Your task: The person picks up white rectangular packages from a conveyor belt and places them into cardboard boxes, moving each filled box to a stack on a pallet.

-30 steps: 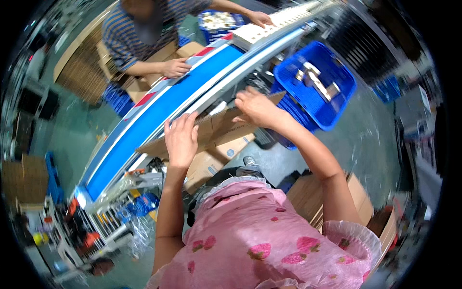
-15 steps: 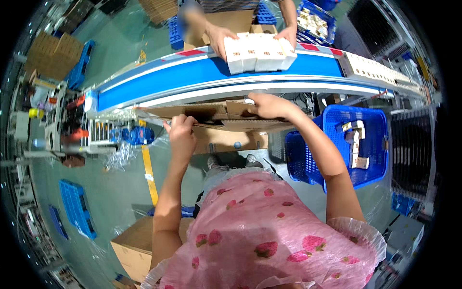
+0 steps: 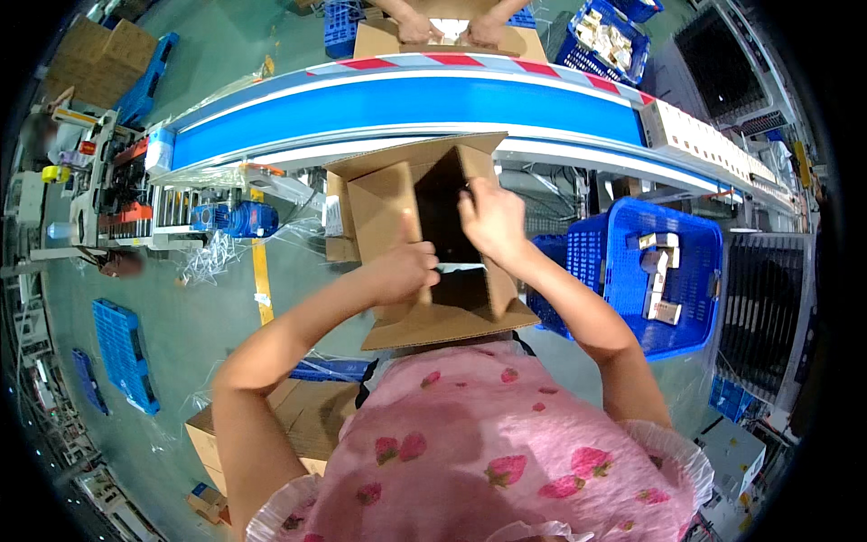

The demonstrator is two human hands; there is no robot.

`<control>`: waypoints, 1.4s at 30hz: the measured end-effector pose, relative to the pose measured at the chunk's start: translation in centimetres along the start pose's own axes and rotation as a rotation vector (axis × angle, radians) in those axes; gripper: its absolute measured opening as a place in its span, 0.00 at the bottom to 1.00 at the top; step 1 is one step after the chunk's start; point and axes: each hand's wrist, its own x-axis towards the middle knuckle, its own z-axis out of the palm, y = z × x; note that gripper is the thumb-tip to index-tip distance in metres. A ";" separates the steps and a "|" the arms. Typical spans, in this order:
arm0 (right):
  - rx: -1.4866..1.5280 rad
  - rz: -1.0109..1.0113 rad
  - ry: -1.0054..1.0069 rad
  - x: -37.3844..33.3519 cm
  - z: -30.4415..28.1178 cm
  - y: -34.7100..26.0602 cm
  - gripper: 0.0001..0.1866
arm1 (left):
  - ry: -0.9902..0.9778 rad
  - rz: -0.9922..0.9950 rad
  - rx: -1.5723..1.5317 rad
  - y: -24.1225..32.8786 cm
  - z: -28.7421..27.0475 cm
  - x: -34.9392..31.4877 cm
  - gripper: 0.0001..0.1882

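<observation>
Between me and the conveyor, a brown cardboard box point(image 3: 384, 203) stands with its top flaps spread and a dark interior showing. My left hand point(image 3: 404, 268) is closed over the edge of its left inner flap, thumb pointing up along the cardboard. On the opposite side, my right hand point(image 3: 495, 221) grips the right inner flap, its fingertips curled inward at the opening. A pale strip shows low inside the opening; what it is I cannot tell.
A blue conveyor belt point(image 3: 406, 107) crosses ahead, with a row of white cartons point(image 3: 695, 140) at its right. Beyond it, another person's hands point(image 3: 485, 31) work at a cardboard box point(image 3: 377, 41). A blue basket point(image 3: 623, 334) holding small boxes stands right; another carton point(image 3: 307, 411) sits lower left.
The folded cardboard has opened into a box with spread flaps. My left hand has moved right and down, onto its inner flap. The other person's white cartons have left the belt.
</observation>
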 end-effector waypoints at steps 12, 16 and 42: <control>-0.194 -0.632 -0.749 -3.5 5.5 3.7 0.08 | -0.310 0.013 -0.834 5.1 1.7 -1.1 0.24; 0.351 -0.351 -0.665 4.9 -1.7 -4.6 0.08 | -0.724 0.000 -0.668 0.4 -0.5 1.3 0.23; 0.707 0.877 -0.043 -7.0 23.6 6.8 0.37 | 0.934 -1.076 -0.331 -10.5 13.0 -22.3 0.25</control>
